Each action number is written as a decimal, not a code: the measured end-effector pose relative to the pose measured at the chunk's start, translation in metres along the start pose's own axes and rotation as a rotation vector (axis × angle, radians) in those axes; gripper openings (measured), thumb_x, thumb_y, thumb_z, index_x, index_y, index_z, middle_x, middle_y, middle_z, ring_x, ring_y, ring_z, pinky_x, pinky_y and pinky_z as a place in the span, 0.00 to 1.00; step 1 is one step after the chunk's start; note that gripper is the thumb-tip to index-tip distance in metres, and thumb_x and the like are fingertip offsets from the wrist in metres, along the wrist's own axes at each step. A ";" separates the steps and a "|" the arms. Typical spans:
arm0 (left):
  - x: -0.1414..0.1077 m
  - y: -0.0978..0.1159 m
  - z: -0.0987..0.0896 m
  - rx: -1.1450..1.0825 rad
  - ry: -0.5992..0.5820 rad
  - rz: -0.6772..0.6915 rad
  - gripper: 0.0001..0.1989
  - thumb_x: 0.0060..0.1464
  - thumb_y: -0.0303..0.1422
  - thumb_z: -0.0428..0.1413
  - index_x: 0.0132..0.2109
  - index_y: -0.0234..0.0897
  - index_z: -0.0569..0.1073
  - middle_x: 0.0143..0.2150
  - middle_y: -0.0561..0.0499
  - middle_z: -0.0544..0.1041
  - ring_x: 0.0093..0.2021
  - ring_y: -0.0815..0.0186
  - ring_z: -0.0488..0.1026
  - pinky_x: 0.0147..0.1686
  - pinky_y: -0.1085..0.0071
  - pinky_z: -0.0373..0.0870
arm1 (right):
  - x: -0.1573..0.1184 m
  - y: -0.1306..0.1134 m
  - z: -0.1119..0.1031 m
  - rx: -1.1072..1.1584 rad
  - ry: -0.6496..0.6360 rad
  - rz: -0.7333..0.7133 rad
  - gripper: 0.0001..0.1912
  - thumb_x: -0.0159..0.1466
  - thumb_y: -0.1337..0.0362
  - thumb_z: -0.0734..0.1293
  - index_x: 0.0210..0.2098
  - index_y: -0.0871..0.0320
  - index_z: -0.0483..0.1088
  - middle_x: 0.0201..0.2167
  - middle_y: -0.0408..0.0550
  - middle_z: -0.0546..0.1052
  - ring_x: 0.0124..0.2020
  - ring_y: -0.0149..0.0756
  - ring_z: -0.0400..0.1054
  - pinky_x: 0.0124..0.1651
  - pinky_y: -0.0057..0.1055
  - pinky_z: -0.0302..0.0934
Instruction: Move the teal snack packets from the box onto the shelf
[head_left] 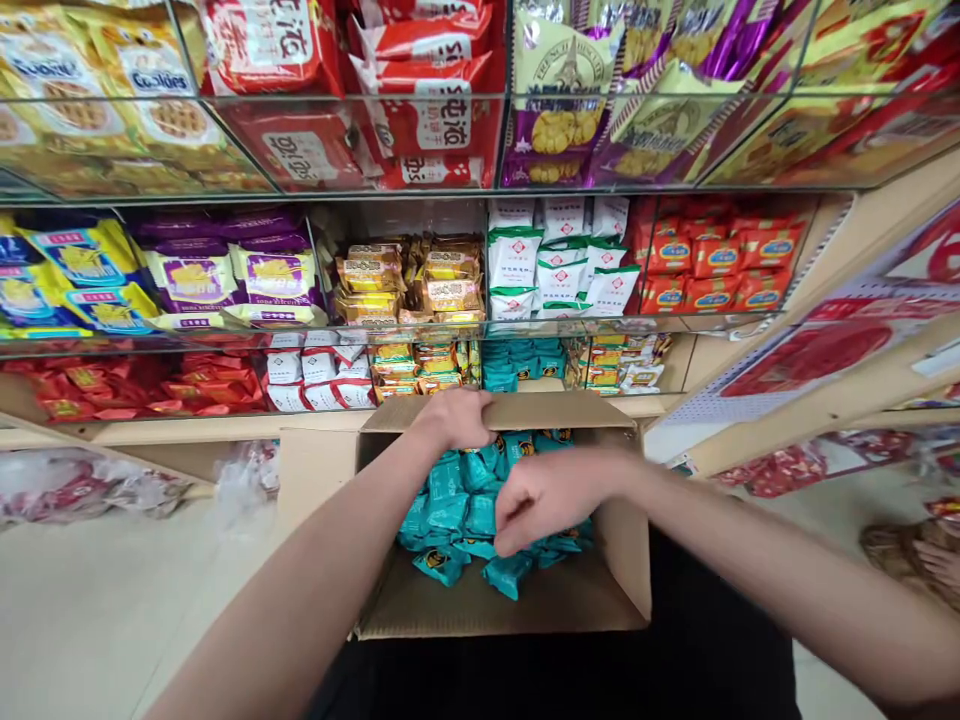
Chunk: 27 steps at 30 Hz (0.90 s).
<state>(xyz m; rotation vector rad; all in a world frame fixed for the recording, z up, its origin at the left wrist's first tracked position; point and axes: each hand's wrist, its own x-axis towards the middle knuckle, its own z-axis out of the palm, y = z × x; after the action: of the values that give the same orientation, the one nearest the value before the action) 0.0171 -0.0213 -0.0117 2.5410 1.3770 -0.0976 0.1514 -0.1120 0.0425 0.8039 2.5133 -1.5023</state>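
An opened cardboard box point(502, 610) sits in front of my body, its far flap leaning against the shelf. Inside lies a heap of small teal snack packets point(450, 495) with black and yellow emblems. Gripping the far flap near its middle is my left hand point(459, 420), partly covering the packets behind it. My right hand point(551, 490) is over the heap inside the box, fingers curled down at the packets. Whatever its fingers close on is hidden. Straight behind the flap, a shelf compartment holds similar teal packets point(517, 362).
Glass-fronted shelves hold snack bins: white packets point(319, 375), golden packets point(416, 365), red packets point(217, 385) and yellow-and-white packets point(607, 360) on the lowest row. Plastic-wrapped bundles point(75, 485) lie beneath. A shelving side panel point(802, 360) rises at right.
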 end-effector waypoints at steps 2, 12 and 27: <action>0.000 -0.001 0.000 0.003 -0.004 0.055 0.20 0.48 0.40 0.54 0.49 0.40 0.67 0.48 0.48 0.69 0.47 0.61 0.67 0.46 0.61 0.64 | 0.027 0.045 0.038 -0.014 0.216 0.198 0.14 0.56 0.56 0.62 0.32 0.60 0.73 0.28 0.43 0.75 0.29 0.29 0.67 0.29 0.21 0.55; -0.004 -0.004 0.004 0.016 0.060 0.084 0.29 0.39 0.42 0.55 0.52 0.46 0.66 0.50 0.51 0.71 0.48 0.59 0.68 0.49 0.68 0.62 | 0.143 0.098 0.095 0.023 0.814 0.756 0.22 0.52 0.52 0.65 0.40 0.62 0.66 0.42 0.59 0.70 0.42 0.46 0.65 0.38 0.33 0.58; -0.076 0.055 0.031 -0.581 0.685 0.055 0.24 0.50 0.38 0.51 0.54 0.37 0.60 0.47 0.43 0.68 0.48 0.59 0.65 0.46 0.61 0.63 | 0.007 0.065 0.099 0.916 1.207 -0.079 0.11 0.56 0.57 0.63 0.33 0.58 0.64 0.25 0.41 0.66 0.25 0.28 0.59 0.26 0.24 0.56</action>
<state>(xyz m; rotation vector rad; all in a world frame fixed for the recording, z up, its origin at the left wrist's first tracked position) 0.0224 -0.1199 -0.0182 2.1610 1.2650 1.1024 0.1599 -0.1688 -0.0609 2.3166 2.2081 -2.8515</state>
